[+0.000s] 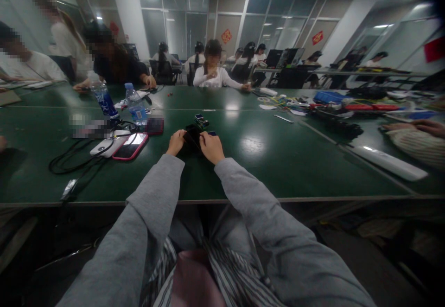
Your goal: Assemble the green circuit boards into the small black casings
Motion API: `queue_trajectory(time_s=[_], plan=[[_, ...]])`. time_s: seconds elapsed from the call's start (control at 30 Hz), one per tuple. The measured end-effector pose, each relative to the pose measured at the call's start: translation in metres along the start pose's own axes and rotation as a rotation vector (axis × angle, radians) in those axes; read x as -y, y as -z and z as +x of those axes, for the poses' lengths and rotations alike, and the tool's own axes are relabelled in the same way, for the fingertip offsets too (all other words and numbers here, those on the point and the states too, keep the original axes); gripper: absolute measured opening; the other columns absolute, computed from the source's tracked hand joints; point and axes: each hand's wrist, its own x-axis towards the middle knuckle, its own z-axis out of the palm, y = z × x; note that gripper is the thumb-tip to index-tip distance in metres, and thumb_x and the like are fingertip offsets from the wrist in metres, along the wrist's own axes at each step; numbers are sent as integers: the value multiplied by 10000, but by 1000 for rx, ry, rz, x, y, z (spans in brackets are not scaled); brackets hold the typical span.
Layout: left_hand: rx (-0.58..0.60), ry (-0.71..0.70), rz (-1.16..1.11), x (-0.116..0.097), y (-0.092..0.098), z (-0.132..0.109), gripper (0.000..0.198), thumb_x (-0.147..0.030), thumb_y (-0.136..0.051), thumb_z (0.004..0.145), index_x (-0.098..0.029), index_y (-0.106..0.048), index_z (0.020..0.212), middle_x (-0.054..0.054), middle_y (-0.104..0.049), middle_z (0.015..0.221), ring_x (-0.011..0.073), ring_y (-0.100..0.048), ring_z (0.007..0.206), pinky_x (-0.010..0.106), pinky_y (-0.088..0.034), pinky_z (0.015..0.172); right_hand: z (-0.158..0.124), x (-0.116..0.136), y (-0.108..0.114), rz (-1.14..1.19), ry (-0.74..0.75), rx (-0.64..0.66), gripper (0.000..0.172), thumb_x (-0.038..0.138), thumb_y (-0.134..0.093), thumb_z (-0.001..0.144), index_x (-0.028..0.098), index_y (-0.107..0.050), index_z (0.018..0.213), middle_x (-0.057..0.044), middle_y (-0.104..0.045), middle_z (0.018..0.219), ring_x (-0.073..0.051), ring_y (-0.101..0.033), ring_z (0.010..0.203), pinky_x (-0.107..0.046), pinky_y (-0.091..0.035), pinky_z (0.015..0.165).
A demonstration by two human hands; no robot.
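Between my two hands is a dark, flat, rectangular object (pixel 192 138), held just above the green table; its kind is too dark to make out. My left hand (pixel 177 142) grips its left edge with closed fingers. On the other side my right hand (pixel 212 146) closes on its right part, the thumb and fingers pressed together. A small electronic circuit board (pixel 201 121) lies right behind the object. Close to my right fingers a small dark blue piece (pixel 212 133) peeks out, partly covered.
To the left lie a red-edged phone (pixel 130 146), a white power bank (pixel 104 146), black cables (pixel 66 169) and two water bottles (pixel 136 105). A white bar (pixel 389 162) and cable heaps (pixel 333 112) are at right. Several people sit around; another person's hand (pixel 429 127) rests at far right.
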Motion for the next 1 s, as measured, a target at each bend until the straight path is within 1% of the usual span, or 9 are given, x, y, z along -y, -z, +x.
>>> queue_trajectory(time_s=[0.3,0.53,0.73,1.0], plan=[[8,6,-22,-5,3,-5,410,-428,-329,947,-204,-669,901,48,-705,871,190,-618,835,297,-444,789,0,-1,0,16,-7,9,279,262,-337,1013,172,-568,1142,-73,-699,960,-212,-631,882,-330,-374,844],[2,11,-17,-6,4,-5,411,-442,-336,947,-204,-667,900,51,-703,848,200,-614,840,300,-437,792,0,0,1,41,-20,27,288,268,-328,1020,166,-564,1149,-77,-698,972,-199,-630,876,-326,-374,854],[13,-1,-19,-5,4,-5,405,-432,-332,949,-206,-664,894,49,-707,869,194,-620,848,298,-438,795,0,0,1,-4,-10,5,282,267,-340,1012,177,-570,1149,-73,-697,957,-214,-629,876,-326,-378,837],[3,13,-1,-4,2,-3,374,-402,-347,946,-211,-661,871,41,-686,807,194,-605,836,293,-431,791,0,0,1,-27,-14,26,287,265,-340,1012,175,-564,1167,-81,-699,968,-217,-632,906,-325,-374,848]])
